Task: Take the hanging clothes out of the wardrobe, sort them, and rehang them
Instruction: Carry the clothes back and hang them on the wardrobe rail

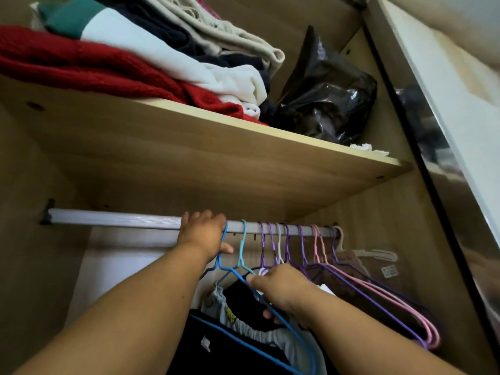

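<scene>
At the rail, left hand curls round the blue hanger hook; right hand grips its shoulder

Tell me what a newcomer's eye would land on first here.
The left hand grips the rail, and just below it the right hand holds a blue hanger. Purple and pink hangers crowd the rail's right end. Above, on the shelf, a red sweater lies under folded clothes, beside a black bag.
</scene>
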Demonstrator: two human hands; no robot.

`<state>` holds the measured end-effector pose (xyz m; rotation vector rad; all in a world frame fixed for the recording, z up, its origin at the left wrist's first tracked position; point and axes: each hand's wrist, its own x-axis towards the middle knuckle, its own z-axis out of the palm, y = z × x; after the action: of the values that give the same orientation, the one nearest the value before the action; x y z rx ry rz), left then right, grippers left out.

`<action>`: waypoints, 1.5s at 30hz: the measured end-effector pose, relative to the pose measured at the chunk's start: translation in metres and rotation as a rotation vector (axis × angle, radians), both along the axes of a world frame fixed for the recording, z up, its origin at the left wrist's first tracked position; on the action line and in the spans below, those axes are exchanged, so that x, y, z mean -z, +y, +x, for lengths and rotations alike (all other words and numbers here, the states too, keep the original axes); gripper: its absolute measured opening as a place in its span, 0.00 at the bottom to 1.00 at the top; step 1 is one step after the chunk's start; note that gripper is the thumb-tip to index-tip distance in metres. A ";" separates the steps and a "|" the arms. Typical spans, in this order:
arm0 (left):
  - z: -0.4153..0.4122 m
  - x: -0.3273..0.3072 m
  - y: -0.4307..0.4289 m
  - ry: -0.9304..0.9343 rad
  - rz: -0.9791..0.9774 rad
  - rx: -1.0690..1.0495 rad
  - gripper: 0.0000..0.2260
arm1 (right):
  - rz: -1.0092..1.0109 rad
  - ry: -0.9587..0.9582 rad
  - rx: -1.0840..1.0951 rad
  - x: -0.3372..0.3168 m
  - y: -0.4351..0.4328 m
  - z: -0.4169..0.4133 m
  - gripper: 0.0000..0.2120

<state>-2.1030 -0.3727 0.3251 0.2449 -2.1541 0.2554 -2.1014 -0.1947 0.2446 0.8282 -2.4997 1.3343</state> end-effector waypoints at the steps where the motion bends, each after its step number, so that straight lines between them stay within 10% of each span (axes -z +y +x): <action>1: 0.003 0.001 0.001 -0.020 -0.002 0.006 0.24 | 0.090 0.070 0.031 0.000 0.003 0.002 0.13; 5: 0.019 0.021 0.004 -0.101 0.056 0.009 0.32 | 0.399 0.376 0.190 0.008 0.012 0.012 0.17; 15: 0.096 0.143 0.099 -0.128 0.166 0.520 0.27 | 0.218 0.647 0.584 0.113 0.081 0.114 0.32; 29: 0.348 0.413 0.196 -0.634 0.023 1.154 0.29 | 0.555 0.057 1.025 0.374 0.168 0.418 0.35; 45: 0.605 0.590 0.250 -1.018 -0.326 1.603 0.35 | 0.591 -0.526 1.414 0.524 0.164 0.781 0.32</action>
<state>-1.4976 -0.1226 -0.2647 -2.0869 -2.4160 -0.2916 -1.3209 -0.0306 -0.2790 -1.2615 -2.6925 0.2801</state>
